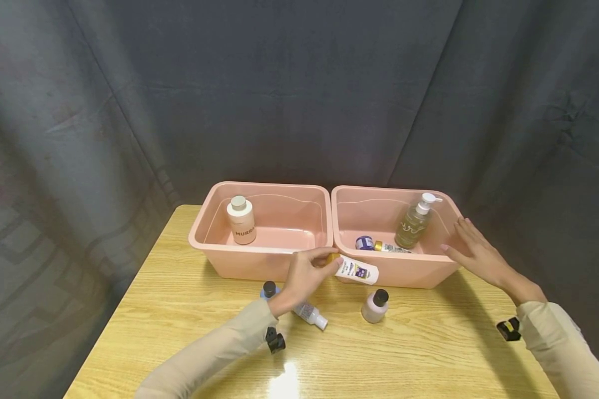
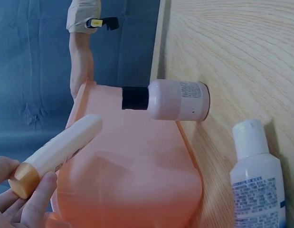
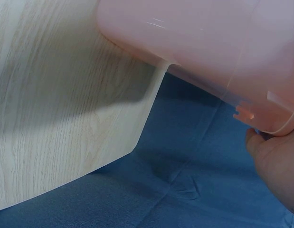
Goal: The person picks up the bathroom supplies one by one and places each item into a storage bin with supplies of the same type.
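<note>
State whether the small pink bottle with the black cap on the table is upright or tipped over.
Upright. The small pink bottle stands on its base on the table, black cap on top, before the right bin.

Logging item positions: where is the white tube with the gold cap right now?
In the head view, the white tube with the gold cap is held by the left hand before the right pink plastic bin.

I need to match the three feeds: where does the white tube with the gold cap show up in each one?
Head: the white tube sits centre frame, held by the left hand before the right bin.
Left wrist: lower left, the tube pinched at its gold cap.
Right wrist: not in it.
Shared landmark: the right bin's pink wall.
</note>
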Demonstrator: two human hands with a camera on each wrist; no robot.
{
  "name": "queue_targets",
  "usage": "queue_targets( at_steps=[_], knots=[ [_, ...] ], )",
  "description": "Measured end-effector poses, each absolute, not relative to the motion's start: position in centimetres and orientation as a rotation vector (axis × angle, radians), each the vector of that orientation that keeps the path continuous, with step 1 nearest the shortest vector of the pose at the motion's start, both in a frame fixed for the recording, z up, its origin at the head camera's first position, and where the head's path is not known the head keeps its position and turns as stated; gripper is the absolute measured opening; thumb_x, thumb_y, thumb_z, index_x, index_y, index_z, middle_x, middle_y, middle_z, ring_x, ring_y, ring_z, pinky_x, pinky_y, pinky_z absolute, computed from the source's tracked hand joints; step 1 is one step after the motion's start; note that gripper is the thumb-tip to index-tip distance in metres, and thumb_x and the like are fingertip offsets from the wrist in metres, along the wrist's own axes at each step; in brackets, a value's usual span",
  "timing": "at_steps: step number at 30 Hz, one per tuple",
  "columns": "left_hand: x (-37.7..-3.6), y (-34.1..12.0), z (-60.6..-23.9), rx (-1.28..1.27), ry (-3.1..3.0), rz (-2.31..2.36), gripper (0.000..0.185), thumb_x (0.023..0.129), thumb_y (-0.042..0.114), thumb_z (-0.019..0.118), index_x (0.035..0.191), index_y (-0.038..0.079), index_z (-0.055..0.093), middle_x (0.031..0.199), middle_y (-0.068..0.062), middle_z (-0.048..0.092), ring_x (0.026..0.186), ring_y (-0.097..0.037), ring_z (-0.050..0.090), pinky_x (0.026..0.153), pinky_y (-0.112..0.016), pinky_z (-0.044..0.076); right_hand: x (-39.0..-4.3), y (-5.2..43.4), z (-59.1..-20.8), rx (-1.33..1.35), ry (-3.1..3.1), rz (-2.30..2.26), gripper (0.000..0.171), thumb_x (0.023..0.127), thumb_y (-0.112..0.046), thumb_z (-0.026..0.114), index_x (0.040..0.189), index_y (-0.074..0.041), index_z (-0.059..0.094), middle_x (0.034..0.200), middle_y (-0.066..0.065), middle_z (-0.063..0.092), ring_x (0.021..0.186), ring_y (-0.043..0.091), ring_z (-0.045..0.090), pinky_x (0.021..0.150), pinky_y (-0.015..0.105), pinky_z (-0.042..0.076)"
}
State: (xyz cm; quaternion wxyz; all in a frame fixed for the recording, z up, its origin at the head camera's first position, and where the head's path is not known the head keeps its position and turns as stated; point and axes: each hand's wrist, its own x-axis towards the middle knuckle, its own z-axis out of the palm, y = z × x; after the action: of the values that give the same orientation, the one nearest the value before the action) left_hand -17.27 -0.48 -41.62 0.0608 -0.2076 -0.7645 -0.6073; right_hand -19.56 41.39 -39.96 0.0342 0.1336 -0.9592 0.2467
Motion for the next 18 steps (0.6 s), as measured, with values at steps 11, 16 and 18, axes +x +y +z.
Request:
queue_targets(
  at_steps=[11, 16, 18],
  knots=[
    [-17.9, -0.3, -40.4, -0.619, -2.199, -1.911, 0.025, 0.088, 0.014, 0.077, 0.108, 0.000, 0.074, 0.107, -0.016, 0.072, 0.092, -0.029, 0.072, 0.079, -0.027, 0.057, -19.6, 41.4, -40.1, 0.448, -2.931, 0.737, 0.080, 0.100, -0.033, 0.056, 0.152, 0.011, 0.015, 0.161, 0.027, -0.001, 0.149, 0.031, -0.012, 0.114, 0.064, -0.004],
    [-18.3, -0.2, -39.7, -0.622, -2.184, -1.924, 0.024, 0.088, 0.013, 0.076, 0.109, 0.002, 0.075, 0.109, -0.014, 0.072, 0.091, -0.025, 0.072, 0.078, -0.025, 0.057, -19.6, 41.4, -40.1, 0.427, -2.941, 0.743, 0.080, 0.100, -0.034, 0.056, 0.153, 0.010, 0.014, 0.162, 0.025, -0.002, 0.149, 0.031, -0.012, 0.114, 0.064, -0.004],
    [-18.4, -0.2, -39.4, -0.612, -2.199, -1.927, 0.025, 0.088, 0.015, 0.076, 0.110, 0.003, 0.075, 0.110, -0.014, 0.072, 0.091, -0.024, 0.072, 0.078, -0.025, 0.057, -19.6, 41.4, -40.1, 0.426, -2.940, 0.744, 0.080, 0.100, -0.035, 0.056, 0.153, 0.010, 0.014, 0.162, 0.025, -0.001, 0.149, 0.031, -0.012, 0.114, 0.064, -0.004]
  ],
)
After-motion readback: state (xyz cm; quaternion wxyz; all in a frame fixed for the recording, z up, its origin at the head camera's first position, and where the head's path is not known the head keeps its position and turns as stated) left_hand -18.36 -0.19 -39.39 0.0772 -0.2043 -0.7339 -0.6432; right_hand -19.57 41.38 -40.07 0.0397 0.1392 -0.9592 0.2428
